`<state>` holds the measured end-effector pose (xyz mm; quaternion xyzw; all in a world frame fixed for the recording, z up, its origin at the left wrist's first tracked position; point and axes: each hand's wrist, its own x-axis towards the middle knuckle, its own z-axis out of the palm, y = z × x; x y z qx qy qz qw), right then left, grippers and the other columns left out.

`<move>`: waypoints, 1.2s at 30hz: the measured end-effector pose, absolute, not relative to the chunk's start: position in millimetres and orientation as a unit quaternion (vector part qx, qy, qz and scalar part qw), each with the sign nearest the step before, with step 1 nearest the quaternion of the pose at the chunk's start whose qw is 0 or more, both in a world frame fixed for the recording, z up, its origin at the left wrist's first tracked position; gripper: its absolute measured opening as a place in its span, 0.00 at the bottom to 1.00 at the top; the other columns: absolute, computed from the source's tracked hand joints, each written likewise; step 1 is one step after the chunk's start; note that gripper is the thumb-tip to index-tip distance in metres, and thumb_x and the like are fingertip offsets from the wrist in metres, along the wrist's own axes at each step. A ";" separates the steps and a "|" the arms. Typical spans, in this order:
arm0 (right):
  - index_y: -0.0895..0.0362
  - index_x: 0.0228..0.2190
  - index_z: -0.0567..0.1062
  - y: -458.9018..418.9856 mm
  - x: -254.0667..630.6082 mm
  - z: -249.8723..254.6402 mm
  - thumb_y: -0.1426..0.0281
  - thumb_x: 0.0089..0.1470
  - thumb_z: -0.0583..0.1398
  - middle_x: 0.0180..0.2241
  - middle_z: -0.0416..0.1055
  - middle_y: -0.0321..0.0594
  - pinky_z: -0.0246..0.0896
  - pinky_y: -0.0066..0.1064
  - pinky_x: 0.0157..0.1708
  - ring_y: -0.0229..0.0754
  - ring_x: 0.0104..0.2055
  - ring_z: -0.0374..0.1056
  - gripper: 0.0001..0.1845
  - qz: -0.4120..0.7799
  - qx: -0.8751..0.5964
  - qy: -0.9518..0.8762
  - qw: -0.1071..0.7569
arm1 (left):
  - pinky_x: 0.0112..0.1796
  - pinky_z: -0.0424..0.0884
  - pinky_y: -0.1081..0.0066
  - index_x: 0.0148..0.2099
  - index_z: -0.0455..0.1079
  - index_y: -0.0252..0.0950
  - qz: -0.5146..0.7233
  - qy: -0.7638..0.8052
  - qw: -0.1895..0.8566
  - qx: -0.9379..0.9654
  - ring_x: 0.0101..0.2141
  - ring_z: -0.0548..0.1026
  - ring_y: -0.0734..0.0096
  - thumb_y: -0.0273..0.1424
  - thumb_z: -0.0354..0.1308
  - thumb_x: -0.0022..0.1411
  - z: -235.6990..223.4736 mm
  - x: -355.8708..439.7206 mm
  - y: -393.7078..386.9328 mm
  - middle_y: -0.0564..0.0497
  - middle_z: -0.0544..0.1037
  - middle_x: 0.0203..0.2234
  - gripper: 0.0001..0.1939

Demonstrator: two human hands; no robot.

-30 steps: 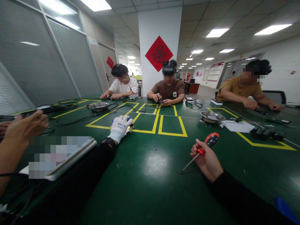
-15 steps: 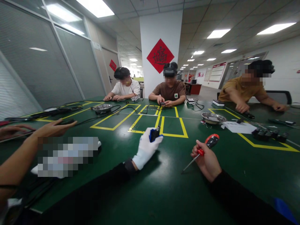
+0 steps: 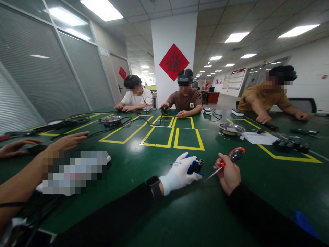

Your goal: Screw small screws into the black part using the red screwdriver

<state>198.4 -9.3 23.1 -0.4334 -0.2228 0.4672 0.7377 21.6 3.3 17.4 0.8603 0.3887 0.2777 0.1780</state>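
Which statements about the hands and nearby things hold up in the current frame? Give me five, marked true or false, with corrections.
1. The left hand wears a white glove. True.
2. The right hand wears a matching glove. False: the right hand is bare.
3. A screwdriver with a red and black handle is in the right hand. True.
4. The screwdriver's tip is inserted in the black piece that the left hand holds. False: the tip shows apart from it.
5. The cluster of black parts lies in a metal bowl. False: the cluster is outside any bowl, near the white sheet.
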 end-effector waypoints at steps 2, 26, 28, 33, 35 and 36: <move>0.57 0.18 0.63 -8.3 198.4 22.5 0.69 0.43 0.64 0.14 0.59 0.28 0.56 0.22 0.15 0.30 0.16 0.54 0.14 0.461 -0.439 -0.221 0.739 | 0.59 0.54 0.54 0.53 0.66 0.39 0.280 0.378 0.169 0.866 0.58 0.61 0.50 0.43 0.58 0.55 18.3 21.0 1.2 0.46 0.71 0.52 0.25; 0.58 0.22 0.65 -10.1 199.9 26.0 0.69 0.46 0.63 0.17 0.61 0.29 0.59 0.22 0.18 0.30 0.18 0.56 0.11 0.492 -0.450 -0.209 0.716 | 0.61 0.43 0.56 0.58 0.64 0.33 0.082 0.414 -0.105 0.900 0.61 0.58 0.60 0.38 0.39 0.68 8.9 -61.2 158.2 0.43 0.67 0.57 0.24; 0.58 0.21 0.64 -8.9 199.8 24.9 0.70 0.45 0.64 0.16 0.60 0.29 0.58 0.21 0.17 0.30 0.18 0.55 0.12 0.491 -0.445 -0.211 0.718 | 0.61 0.41 0.55 0.57 0.65 0.32 0.074 0.416 -0.109 0.900 0.61 0.57 0.59 0.38 0.39 0.68 11.7 -81.3 150.1 0.42 0.68 0.56 0.24; 0.58 0.19 0.64 -5.4 200.1 20.0 0.69 0.45 0.64 0.15 0.60 0.29 0.56 0.21 0.16 0.30 0.17 0.55 0.13 0.479 -0.434 -0.236 0.726 | 0.61 0.40 0.53 0.58 0.64 0.37 0.058 0.463 -0.078 0.881 0.61 0.56 0.60 0.38 0.37 0.68 17.1 -137.1 138.7 0.47 0.67 0.57 0.24; 0.58 0.20 0.64 -5.3 200.5 18.9 0.69 0.44 0.64 0.16 0.61 0.29 0.57 0.21 0.16 0.30 0.18 0.55 0.13 0.478 -0.431 -0.239 0.727 | 0.61 0.41 0.51 0.58 0.65 0.38 0.064 0.473 -0.056 0.877 0.61 0.56 0.59 0.36 0.37 0.68 17.8 -151.9 139.3 0.47 0.67 0.57 0.23; 0.58 0.20 0.65 -5.5 200.8 18.8 0.69 0.44 0.64 0.16 0.61 0.29 0.57 0.21 0.17 0.30 0.18 0.56 0.13 0.478 -0.431 -0.238 0.728 | 0.61 0.41 0.51 0.57 0.66 0.39 0.069 0.474 -0.048 0.876 0.61 0.57 0.60 0.36 0.37 0.68 17.9 -157.1 140.2 0.47 0.68 0.57 0.23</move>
